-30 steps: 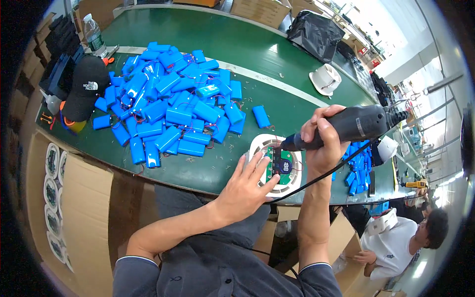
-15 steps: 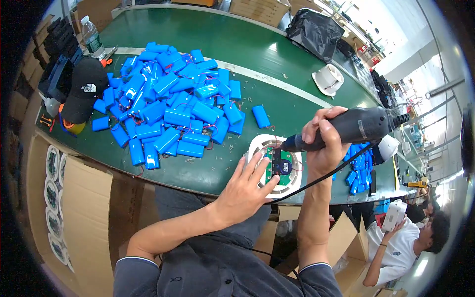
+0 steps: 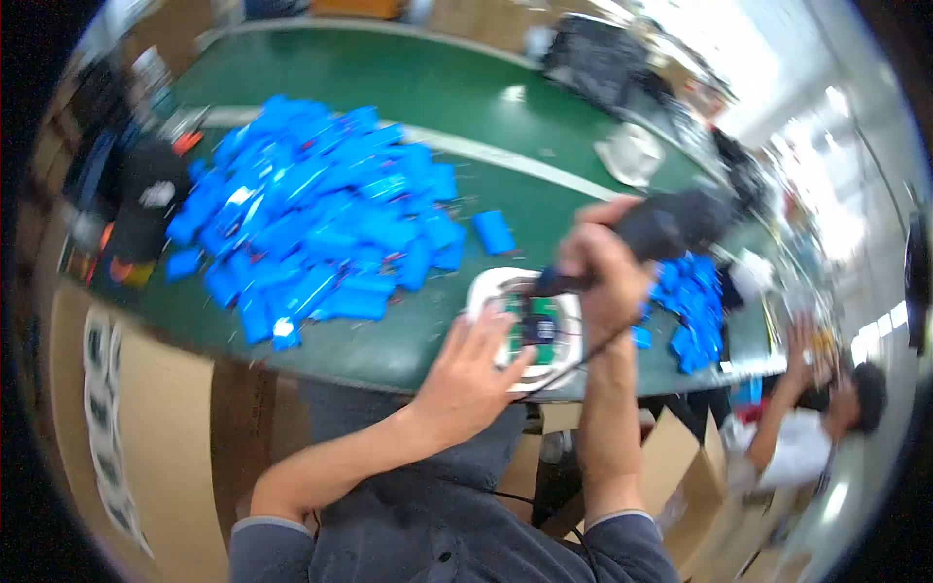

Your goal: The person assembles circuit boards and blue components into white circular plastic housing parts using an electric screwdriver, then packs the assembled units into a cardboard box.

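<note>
Step in hand, as judged: tool work on the board, one hand bracing, one driving. White housing [image 3: 483,289] is held down on the table by the left hand [image 3: 466,364]; fingers are spread, tips laid over its near-left side and onto the green circuit board [image 3: 544,356]. Black power tool [image 3: 675,228] is gripped by the right hand [image 3: 612,267], fingers wrapped around its body, nose aimed left at the board's far edge, just beyond the left fingertips. Tip contact can't be told, too blurred. Judged need for the next move: housing kept still, nose kept lined up, left fingertips kept clear.

Surface: green table [image 3: 369,73]. Big heap of blue battery packs [image 3: 311,214] is piled left of and beyond the left fingers; single blue pack [image 3: 494,233] is left lying just beyond them. Smaller blue heap [image 3: 688,311] is seen right of the right fingers, white flanged part [image 3: 637,155] well beyond them.

Room: open carton [image 3: 170,418] is placed left of the left hand; co-worker [image 3: 797,442] in white is seen far right.
</note>
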### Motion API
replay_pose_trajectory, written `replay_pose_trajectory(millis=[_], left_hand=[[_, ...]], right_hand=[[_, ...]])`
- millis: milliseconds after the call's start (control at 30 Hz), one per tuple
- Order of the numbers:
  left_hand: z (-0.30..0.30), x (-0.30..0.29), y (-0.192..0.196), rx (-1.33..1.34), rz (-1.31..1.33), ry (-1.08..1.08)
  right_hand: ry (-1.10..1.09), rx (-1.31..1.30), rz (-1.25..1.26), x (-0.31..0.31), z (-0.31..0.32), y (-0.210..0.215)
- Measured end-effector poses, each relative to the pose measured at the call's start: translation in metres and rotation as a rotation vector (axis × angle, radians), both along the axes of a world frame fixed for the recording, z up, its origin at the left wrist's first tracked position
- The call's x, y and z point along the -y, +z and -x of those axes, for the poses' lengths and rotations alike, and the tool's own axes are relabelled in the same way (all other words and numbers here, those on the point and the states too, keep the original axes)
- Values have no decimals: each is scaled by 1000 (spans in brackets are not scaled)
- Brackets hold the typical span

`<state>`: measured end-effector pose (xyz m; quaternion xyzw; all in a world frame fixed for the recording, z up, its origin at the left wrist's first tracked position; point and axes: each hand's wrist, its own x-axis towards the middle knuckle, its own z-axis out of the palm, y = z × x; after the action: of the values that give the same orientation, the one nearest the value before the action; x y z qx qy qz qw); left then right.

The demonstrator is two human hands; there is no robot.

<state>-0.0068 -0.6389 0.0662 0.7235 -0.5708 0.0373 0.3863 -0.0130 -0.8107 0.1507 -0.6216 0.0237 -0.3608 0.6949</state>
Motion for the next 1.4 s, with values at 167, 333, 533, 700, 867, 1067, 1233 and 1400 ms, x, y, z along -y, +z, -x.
replay_pose_trajectory(millis=[167, 333, 533, 700, 867, 1067, 1233, 1400], left_hand=[[2, -17, 2, 98, -81, 87], [16, -5, 13, 147, -76, -27], [19, -8, 14, 171, -71, -21], [17, -8, 14, 181, -93, -5], [14, -5, 13, 209, -68, -28], [13, -3, 14, 223, -69, -53], [14, -3, 11, 291, -48, -77], [16, -6, 8, 379, -29, -110]], right_hand=[[-72, -89, 358, -23, -47, -14], [-59, 4, 172, -25, -19, 11], [-74, 127, 149, -25, -12, 13], [15, 6, 90, -26, -7, 18], [-40, 112, 168, -26, -16, 13], [-113, 147, 230, -30, -14, 15], [-91, 154, 212, -29, -15, 10], [9, 123, 52, -31, 1, 20]])
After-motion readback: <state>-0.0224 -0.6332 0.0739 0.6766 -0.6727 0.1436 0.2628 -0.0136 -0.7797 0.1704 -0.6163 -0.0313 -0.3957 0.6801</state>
